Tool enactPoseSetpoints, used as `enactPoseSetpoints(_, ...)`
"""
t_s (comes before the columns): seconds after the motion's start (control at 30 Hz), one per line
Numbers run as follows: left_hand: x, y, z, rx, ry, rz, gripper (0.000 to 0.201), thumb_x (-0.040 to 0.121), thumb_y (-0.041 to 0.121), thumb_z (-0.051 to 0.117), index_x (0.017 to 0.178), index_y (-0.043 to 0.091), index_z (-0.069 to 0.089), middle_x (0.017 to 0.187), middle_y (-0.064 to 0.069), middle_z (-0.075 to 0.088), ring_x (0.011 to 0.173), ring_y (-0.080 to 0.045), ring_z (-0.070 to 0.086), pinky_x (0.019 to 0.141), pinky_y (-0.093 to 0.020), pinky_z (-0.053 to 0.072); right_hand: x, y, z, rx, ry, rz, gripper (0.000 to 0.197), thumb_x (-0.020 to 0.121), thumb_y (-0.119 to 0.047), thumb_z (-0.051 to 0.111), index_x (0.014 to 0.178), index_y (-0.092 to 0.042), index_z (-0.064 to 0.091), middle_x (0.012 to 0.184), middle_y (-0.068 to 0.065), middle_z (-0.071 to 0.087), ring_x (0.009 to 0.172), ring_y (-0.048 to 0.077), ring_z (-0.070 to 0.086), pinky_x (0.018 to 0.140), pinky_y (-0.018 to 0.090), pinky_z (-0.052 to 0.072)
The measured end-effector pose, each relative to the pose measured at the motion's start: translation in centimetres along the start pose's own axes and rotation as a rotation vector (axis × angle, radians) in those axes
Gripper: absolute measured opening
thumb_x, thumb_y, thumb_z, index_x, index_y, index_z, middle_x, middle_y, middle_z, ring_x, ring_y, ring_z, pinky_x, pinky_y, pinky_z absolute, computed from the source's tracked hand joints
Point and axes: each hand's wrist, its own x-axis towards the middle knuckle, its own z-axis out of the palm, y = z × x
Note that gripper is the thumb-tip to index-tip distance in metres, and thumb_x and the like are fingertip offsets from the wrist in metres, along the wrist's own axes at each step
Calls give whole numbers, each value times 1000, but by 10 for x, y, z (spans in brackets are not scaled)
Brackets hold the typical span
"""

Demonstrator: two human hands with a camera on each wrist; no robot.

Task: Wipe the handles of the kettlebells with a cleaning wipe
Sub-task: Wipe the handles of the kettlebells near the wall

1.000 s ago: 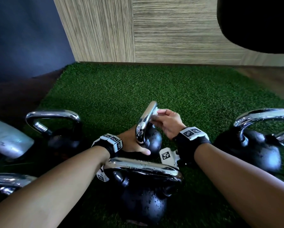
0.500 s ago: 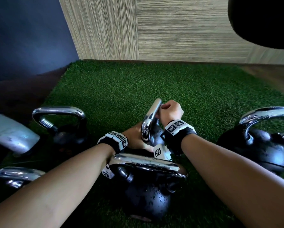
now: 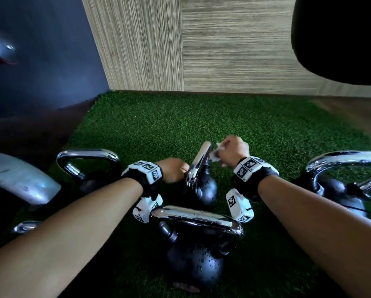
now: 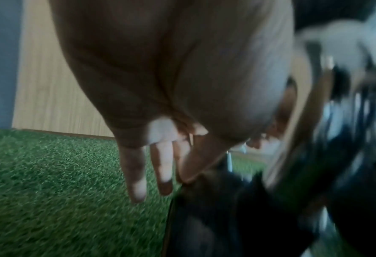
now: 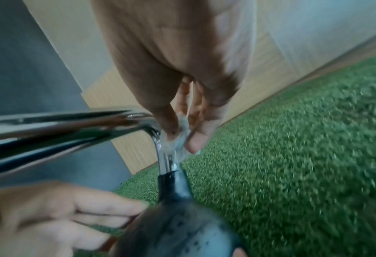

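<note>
Dim head view; both wrist views motion-blurred

Right hand (image 3: 234, 150) higher along handle (image 3: 198, 163)

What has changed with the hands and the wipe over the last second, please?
The right hand, pinching the wipe, has moved from the top of the middle kettlebell handle round to its far side. The left hand still steadies the black body. The other kettlebells have not moved.
</note>
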Motion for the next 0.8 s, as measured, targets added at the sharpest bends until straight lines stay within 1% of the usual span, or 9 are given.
enactPoseSetpoints(0.07,-8,-1,-19,-184,109,-41,25,107,22,47,113,15,70,122,-8,73,99,-22,70,78,-24,56,-1,-5,-14,1,120,-135,17,85,-5,69,96,-17,65,101,6,69,81,25,69,66,35,62)
enactPoseSetpoints(0.13,-15,4,-33,-294,180,-33,40,101,51,54,108,16,72,110,-2,76,97,-22,73,85,-38,60,1,-12,-21,-43,72,-298,27,92,-3,62,111,-19,69,107,0,67,85,19,66,59,17,54)
enactPoseSetpoints(0.2,-19,16,-39,-200,170,-12,73,77,86,55,107,22,73,104,5,75,90,-17,72,83,-38,60,2,-25,-23,-170,-62,-451,34,93,2,59,119,-16,72,110,-4,65,93,14,66,66,6,50)
enactPoseSetpoints(0.23,-21,22,-39,-101,160,-5,81,64,95,57,99,23,72,97,6,74,83,-15,71,78,-36,60,2,-30,-22,-240,-125,-508,35,91,3,60,118,-15,73,113,-3,67,97,14,67,74,11,55)
enactPoseSetpoints(0.33,-20,38,-33,114,200,-33,58,62,73,79,83,20,66,80,3,69,73,-16,67,68,-33,59,1,-39,-21,-471,-249,-620,27,90,-12,65,113,-18,76,102,-3,61,93,14,62,88,31,57)
enactPoseSetpoints(0.4,-16,40,-31,108,248,-47,47,64,57,84,83,17,66,80,2,69,76,-18,67,65,-30,55,0,-41,-22,-623,-295,-673,26,87,-22,65,111,-20,74,100,1,58,95,16,58,90,33,54)
enactPoseSetpoints(0.53,-13,34,-46,77,163,-44,43,63,48,89,88,20,69,82,3,70,79,-18,67,67,-30,54,0,-41,-28,-715,-312,-658,14,86,-15,66,99,-17,71,99,-1,60,97,18,60,86,30,53)
enactPoseSetpoints(0.7,-15,18,-72,127,31,56,54,72,26,91,121,25,69,109,4,74,97,-16,67,74,-26,52,-9,-38,-43,-706,-311,-504,9,88,-8,69,95,-13,72,82,-1,66,76,17,67,60,23,52)
enactPoseSetpoints(0.8,-12,8,-75,208,88,76,75,73,26,91,139,40,59,125,5,71,106,-16,67,89,-32,54,-24,-41,-46,-768,-298,-483,10,89,-9,68,99,-7,72,80,1,63,77,20,69,65,29,60)
